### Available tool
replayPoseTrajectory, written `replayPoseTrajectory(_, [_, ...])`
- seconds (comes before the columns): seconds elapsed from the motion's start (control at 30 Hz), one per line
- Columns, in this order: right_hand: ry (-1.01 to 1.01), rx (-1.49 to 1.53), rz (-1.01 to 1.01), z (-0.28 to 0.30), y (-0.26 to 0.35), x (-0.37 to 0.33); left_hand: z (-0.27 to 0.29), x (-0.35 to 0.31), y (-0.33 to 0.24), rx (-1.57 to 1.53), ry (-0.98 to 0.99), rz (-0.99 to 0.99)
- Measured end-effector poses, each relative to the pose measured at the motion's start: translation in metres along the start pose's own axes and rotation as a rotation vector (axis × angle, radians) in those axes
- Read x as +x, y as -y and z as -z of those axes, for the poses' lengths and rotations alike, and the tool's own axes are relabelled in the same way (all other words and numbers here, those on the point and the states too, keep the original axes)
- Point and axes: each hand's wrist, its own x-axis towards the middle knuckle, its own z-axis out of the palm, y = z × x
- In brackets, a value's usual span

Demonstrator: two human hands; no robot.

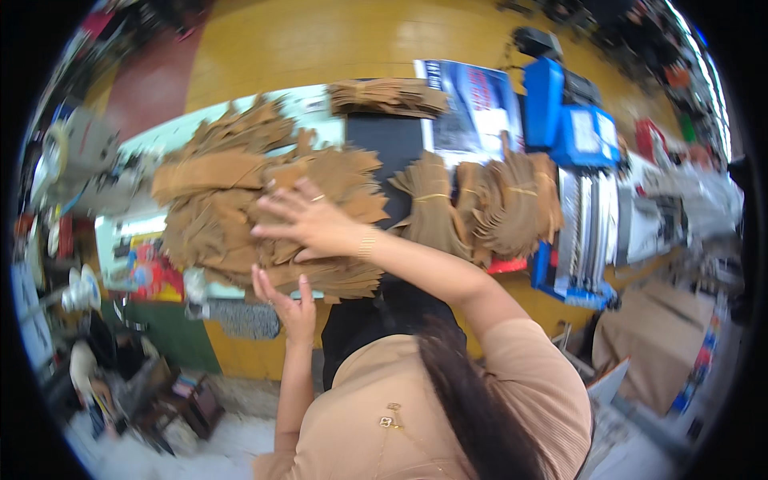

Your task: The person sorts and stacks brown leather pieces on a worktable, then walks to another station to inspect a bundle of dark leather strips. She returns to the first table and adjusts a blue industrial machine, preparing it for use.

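A big loose heap of brown cut pieces (212, 232), thin and flat like leather or cloth, covers the left part of the table. My right hand (308, 222) reaches across it with fingers spread, palm down on the upper pieces. At the heap's near edge is my left hand (290, 310), thumb and fingers apart; whether its fingertips touch the pieces, I cannot tell. To the right stand tied bundles of similar brown pieces, one with a thin band (434, 196) and another (512, 200) beside it. A further stack (388, 96) lies at the table's far edge.
A blue machine (584, 132) stands at the right, with metal rails (588, 228) nearer me. Behind the bundles lies a blue-and-white printed sheet (480, 104). A pale sewing-type machine (84, 152) is at the far left. A grey fuzzy cloth (244, 318) hangs at the near edge.
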Motion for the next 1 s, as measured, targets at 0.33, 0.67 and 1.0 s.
replayPoseTrajectory(0.33, [-0.491,-0.227,-1.177,0.037,-0.055,-0.138,-0.012,0.027,-0.014,0.125,0.172,-0.004])
replayPoseTrajectory(0.67, [-0.296,0.171,-1.346,-0.008,-0.081,-0.162,-0.036,0.123,-0.061,0.372,0.237,-0.289])
replayPoseTrajectory(1.0, [-0.301,0.327,-0.512,0.118,-0.087,-0.106,-0.08,0.191,-0.01,0.75,0.617,-0.24])
